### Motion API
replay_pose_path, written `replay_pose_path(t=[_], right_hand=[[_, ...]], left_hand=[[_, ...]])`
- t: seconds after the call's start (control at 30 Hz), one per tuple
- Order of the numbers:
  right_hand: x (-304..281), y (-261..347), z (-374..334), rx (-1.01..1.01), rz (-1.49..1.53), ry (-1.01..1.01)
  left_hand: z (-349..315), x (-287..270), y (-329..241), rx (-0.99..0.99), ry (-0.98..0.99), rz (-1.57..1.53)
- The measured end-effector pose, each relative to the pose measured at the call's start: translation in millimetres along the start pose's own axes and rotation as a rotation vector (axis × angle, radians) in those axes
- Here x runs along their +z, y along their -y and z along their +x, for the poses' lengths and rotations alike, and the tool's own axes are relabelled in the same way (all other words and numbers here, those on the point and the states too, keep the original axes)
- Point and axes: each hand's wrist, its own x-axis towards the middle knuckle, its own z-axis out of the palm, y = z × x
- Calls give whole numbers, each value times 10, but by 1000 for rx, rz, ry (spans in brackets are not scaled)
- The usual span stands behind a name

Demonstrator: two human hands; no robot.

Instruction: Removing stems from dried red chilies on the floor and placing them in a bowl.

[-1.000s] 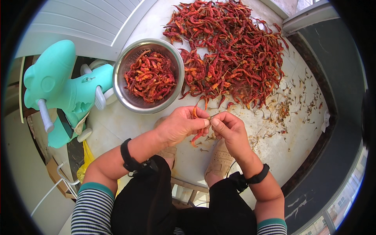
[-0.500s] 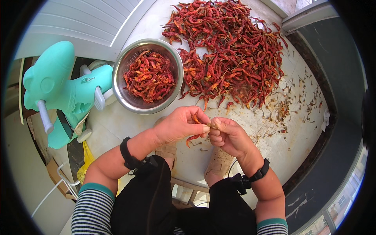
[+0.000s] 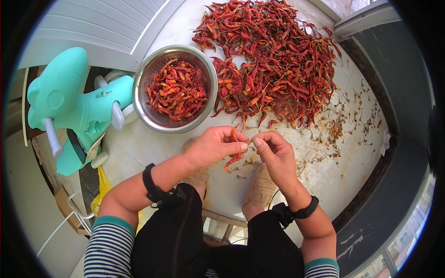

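Since a second ago the hands are barely shifting: both are staying low centre over the pale floor (image 3: 153, 148), and the right hand's fingers are tightening in toward the left, closing the small gap seen earlier. The left hand (image 3: 214, 147) is pinching a single dried red chili pepper (image 3: 233, 160) between thumb and fingertips, the pod hanging down below the knuckles. The right hand (image 3: 273, 150) is pinching at the chili's top end, where a thin stem seems to be sitting, though it is too small to make out clearly. The hands are almost touching at the fingertips. Doing this step well, as I judge it: left grip close to the cap so the brittle pod is not cracking, right hand twisting rather than yanking, and working above the floor so scraps are landing with the scattered dry stems (image 3: 340, 125) at right. Pose: both forearms are coming up from the lower edge, wrists bent inward, a black band on each wrist, striped sleeves pushed up. The round perforated steel bowl of red chilies (image 3: 175, 89) is sitting just up-left of the hands, and the big loose pile of dried red chilies (image 3: 273, 60) is lying beyond it, touching the bowl's right side. A mint-green plastic ride-on toy (image 3: 74, 104) is standing at left.
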Motion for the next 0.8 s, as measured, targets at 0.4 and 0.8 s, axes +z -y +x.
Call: replay_pose_path(t=[0.4,0.8], right_hand=[[-86,-98,96,584,741,380],[-431,-644,159,-89,-1092,173]], left_hand=[[-14,-52,64,83,174,64],[-214,-743,-519,572,-714,1366]])
